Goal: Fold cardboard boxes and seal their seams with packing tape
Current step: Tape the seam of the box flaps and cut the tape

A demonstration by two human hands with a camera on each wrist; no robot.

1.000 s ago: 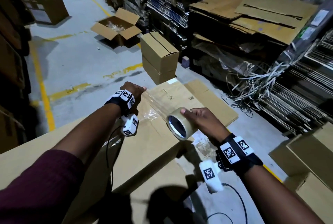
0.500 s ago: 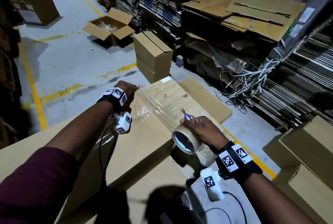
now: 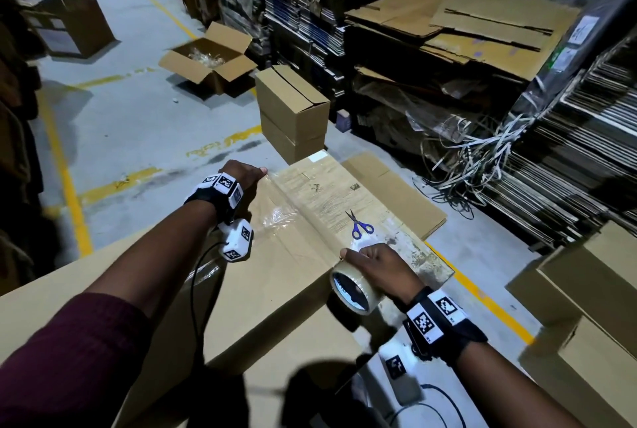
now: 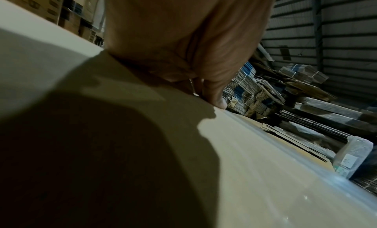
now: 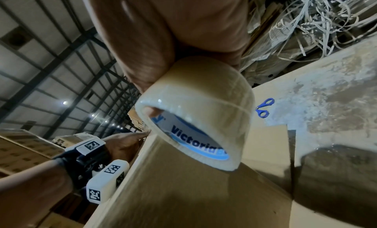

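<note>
A long flat cardboard box (image 3: 275, 276) lies across a worn work surface (image 3: 331, 193), with a strip of clear packing tape (image 3: 303, 217) stretched over its top from the far edge to the near right corner. The right hand (image 3: 379, 269) grips the tape roll (image 3: 355, 293) at that near corner, fingers over the outside and thumb inside the core. The left hand (image 3: 246, 174) presses the tape's far end onto the box edge; whether its fingers curl over the edge cannot be told from the head view.

The right wrist view shows the roll's blue inner label reading "Victoria" (image 5: 195, 134), hidden from the head camera. The left wrist view shows the fingers (image 4: 214, 93) bearing down flat on the cardboard rim.

Blue-handled scissors (image 3: 360, 226) lie on the surface just beyond the roll. Around stands a dim warehouse: a grey floor (image 3: 131, 124) with yellow lines, an open carton (image 3: 210, 58), two stacked closed boxes (image 3: 293, 114), and piles of flattened cardboard (image 3: 465, 27) beside tangled white strapping (image 3: 482, 151).
</note>
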